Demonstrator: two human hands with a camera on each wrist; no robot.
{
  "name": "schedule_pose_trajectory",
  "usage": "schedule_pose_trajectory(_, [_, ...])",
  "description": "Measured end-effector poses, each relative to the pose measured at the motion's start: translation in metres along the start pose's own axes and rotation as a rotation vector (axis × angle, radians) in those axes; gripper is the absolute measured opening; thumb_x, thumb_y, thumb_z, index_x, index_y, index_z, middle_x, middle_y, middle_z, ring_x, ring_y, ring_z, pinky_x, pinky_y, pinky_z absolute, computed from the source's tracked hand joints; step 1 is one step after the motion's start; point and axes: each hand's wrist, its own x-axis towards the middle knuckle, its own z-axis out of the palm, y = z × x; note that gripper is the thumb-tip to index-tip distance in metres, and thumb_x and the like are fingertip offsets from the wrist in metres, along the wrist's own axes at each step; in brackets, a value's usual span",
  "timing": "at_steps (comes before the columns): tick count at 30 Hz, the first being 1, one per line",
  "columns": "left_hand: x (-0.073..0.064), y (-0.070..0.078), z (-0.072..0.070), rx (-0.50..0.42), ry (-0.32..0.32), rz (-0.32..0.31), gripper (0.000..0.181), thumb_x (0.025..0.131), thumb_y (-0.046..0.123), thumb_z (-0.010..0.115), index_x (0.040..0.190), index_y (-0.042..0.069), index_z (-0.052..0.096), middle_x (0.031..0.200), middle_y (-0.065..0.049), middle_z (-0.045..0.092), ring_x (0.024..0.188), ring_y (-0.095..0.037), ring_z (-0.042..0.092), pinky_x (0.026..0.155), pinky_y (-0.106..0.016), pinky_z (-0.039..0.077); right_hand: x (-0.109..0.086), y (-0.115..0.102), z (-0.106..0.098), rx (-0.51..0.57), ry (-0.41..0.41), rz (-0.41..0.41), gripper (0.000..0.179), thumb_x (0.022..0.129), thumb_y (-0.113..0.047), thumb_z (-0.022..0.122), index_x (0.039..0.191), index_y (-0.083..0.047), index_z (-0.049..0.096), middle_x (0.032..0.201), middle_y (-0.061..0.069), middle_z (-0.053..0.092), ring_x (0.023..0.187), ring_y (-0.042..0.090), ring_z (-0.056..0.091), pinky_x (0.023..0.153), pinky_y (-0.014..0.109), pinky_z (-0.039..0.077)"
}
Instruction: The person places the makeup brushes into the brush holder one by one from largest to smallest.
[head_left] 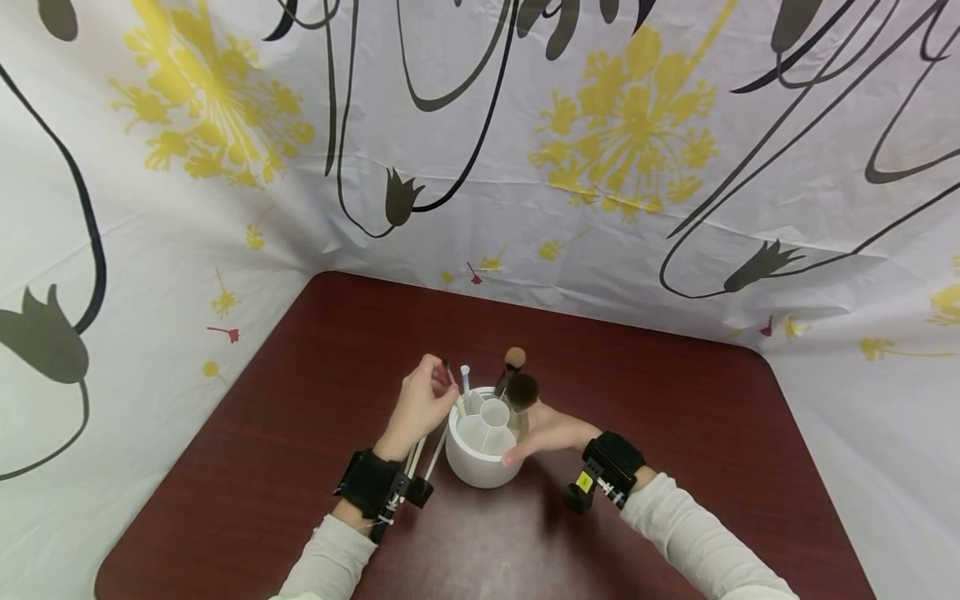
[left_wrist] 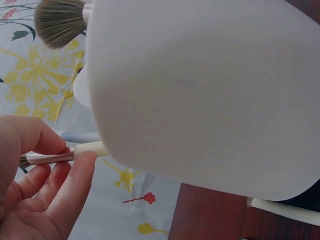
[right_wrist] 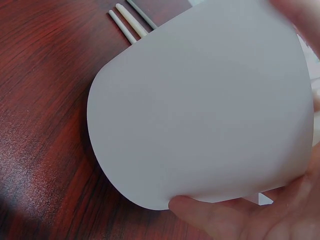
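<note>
A white round brush holder [head_left: 482, 471] with several compartments stands upright on the table. My left hand [head_left: 423, 400] is at its left rim, pinching a makeup brush [left_wrist: 90, 150] by its pinkish metal collar between thumb and fingers. The brush has dark bristles and a cream handle, whose lower end is inside a left compartment. On the opposite side, my right hand [head_left: 553, 429] grips the holder round its wall, as the right wrist view also shows. A dark fluffy brush [head_left: 522, 392], a tan-tipped brush [head_left: 514, 358] and a thin pale-handled brush [head_left: 466, 377] stand in the holder.
Several slim brush handles [right_wrist: 131, 19] lie on the dark red wooden table [head_left: 660, 392] left of the holder, partly behind my left wrist. A white floral-print curtain [head_left: 465, 250] hangs along the table's back and sides.
</note>
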Motion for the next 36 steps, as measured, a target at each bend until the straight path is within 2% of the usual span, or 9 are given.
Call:
schedule_pose_trajectory(5, [-0.002, -0.001, 0.004, -0.005, -0.019, 0.004, 0.02, 0.076, 0.001, 0.061, 0.092, 0.005, 0.049, 0.084, -0.008, 0.058, 0.074, -0.019, 0.062, 0.064, -0.028, 0.051, 0.002, 0.011, -0.002, -0.005, 0.003, -0.007, 0.079, 0.065, -0.008, 0.079, 0.132, -0.002, 0.038, 0.126, 0.01, 0.05, 0.118, 0.022, 0.043, 0.101, 0.041, 0.027])
schedule_pose_trajectory(11, [-0.004, -0.002, 0.007, 0.001, -0.031, -0.003, 0.021, 0.075, 0.001, 0.062, 0.093, 0.006, 0.052, 0.085, -0.007, 0.06, 0.075, -0.018, 0.063, 0.064, -0.026, 0.051, 0.006, 0.03, -0.004, -0.025, 0.014, 0.0, 0.078, 0.064, -0.012, 0.08, 0.131, -0.011, 0.041, 0.124, 0.004, 0.052, 0.116, 0.018, 0.045, 0.101, 0.04, 0.028])
schedule_pose_trajectory(18, [-0.005, -0.002, 0.007, 0.032, -0.034, 0.015, 0.023, 0.075, 0.002, 0.064, 0.095, 0.006, 0.054, 0.086, -0.007, 0.061, 0.076, -0.017, 0.064, 0.064, -0.026, 0.051, 0.006, 0.032, -0.004, 0.011, 0.002, -0.007, 0.077, 0.064, -0.013, 0.08, 0.13, -0.01, 0.041, 0.124, 0.005, 0.052, 0.116, 0.02, 0.045, 0.1, 0.039, 0.03])
schedule_pose_trajectory(28, [-0.005, 0.0, 0.003, 0.025, -0.033, 0.015, 0.024, 0.075, -0.001, 0.064, 0.097, 0.003, 0.056, 0.088, -0.009, 0.061, 0.077, -0.02, 0.064, 0.067, -0.027, 0.052, 0.007, 0.032, -0.004, 0.013, 0.001, -0.005, 0.078, 0.064, -0.013, 0.081, 0.13, -0.009, 0.041, 0.124, 0.004, 0.052, 0.116, 0.018, 0.045, 0.101, 0.036, 0.029])
schedule_pose_trajectory(36, [-0.009, -0.011, -0.003, 0.064, -0.012, -0.015, 0.024, 0.075, -0.001, 0.063, 0.098, 0.003, 0.057, 0.089, -0.009, 0.062, 0.077, -0.021, 0.064, 0.067, -0.031, 0.052, 0.006, 0.025, -0.002, 0.024, -0.01, -0.032, 0.079, 0.064, -0.005, 0.079, 0.132, -0.003, 0.038, 0.126, 0.009, 0.05, 0.116, 0.021, 0.045, 0.099, 0.031, 0.032])
